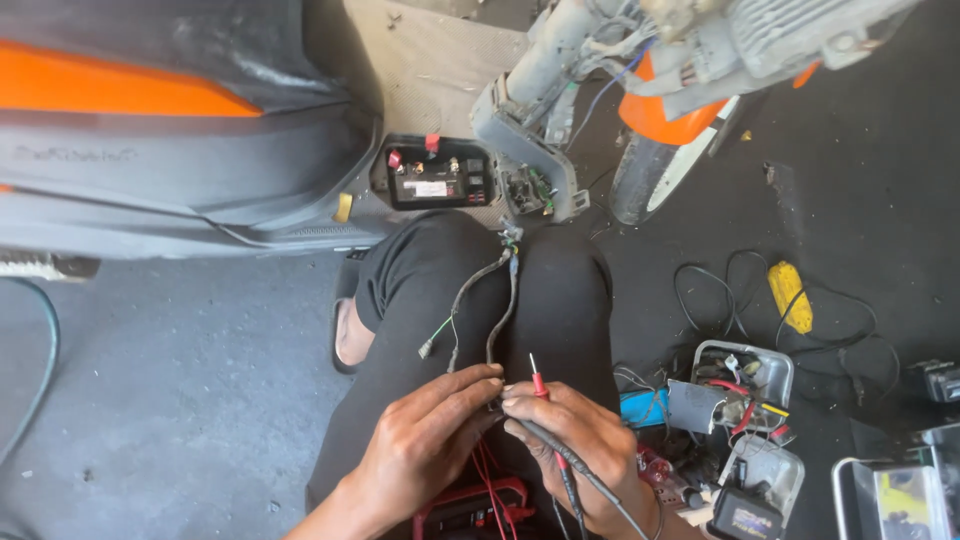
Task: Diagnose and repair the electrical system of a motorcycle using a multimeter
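Left hand (425, 450) pinching grey wire harness (497, 305); right hand (580, 440) gripping red probe (538, 380). White rectangular label on black battery (432, 177) under scooter. Yellow-labelled black box (745, 515) at right.

Floor (180, 400): cables (720, 290), probably metal boxes (745, 385).

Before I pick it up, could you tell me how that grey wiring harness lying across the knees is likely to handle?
Probably floppy: the wiring harness droops in curves over the knees. Likely light, being thin. Its loose green-wired branch may dangle or snag.
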